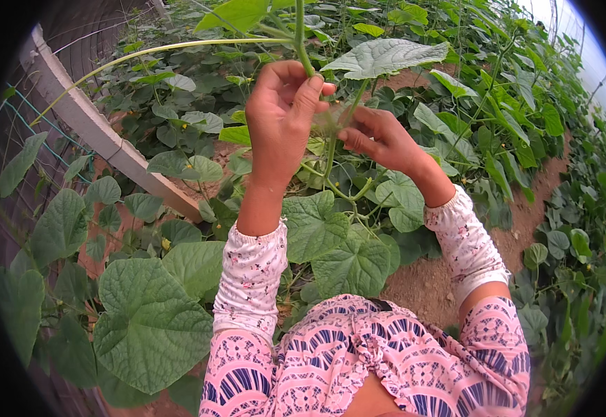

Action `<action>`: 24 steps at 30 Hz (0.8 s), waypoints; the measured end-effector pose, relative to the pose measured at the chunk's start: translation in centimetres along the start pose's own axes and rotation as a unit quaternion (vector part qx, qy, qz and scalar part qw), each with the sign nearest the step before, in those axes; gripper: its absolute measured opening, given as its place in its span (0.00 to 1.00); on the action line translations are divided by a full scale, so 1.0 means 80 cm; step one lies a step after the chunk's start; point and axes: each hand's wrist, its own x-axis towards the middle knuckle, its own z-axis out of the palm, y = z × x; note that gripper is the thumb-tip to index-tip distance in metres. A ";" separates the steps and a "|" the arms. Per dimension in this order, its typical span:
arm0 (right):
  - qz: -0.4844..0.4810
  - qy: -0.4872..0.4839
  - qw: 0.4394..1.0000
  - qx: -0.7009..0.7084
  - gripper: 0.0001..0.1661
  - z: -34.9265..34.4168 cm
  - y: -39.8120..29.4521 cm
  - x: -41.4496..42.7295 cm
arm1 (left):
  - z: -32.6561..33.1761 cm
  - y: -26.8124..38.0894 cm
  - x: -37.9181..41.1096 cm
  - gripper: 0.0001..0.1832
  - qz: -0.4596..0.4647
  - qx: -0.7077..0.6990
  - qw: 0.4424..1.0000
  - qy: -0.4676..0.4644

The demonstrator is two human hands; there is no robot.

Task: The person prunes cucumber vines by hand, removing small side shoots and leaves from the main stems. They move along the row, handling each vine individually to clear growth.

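My left hand [287,112] is raised in front of me, its thumb and fingers closed on the green stem of a cucumber vine [301,41]. Just below and to the right, my right hand [378,136] has its thumb and fingertips at the same vine, near a leaf stalk [356,101]; blur hides exactly what they pinch. A broad pale-backed leaf [386,56] spreads above my right hand. Under both hands the stem [330,156] curves down to large leaves [352,260].
A concrete post [81,107] slants across the left, with green twine [47,122] beside it. Dense vine rows fill the far side and right. Bare soil [428,286] shows between rows. A large leaf [149,323] stands at lower left.
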 end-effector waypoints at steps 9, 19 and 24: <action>-0.071 0.117 0.979 -0.149 0.07 0.002 -0.017 -0.027 | 0.014 -0.014 0.006 0.09 -0.021 -0.010 1.000 0.021; 0.039 0.102 0.994 0.004 0.22 -0.052 -0.129 0.055 | 0.033 -0.033 0.014 0.12 0.026 0.081 0.995 0.052; 0.069 0.006 0.994 -0.079 0.21 -0.074 -0.111 0.072 | 0.039 -0.044 0.027 0.08 0.078 0.211 0.969 0.108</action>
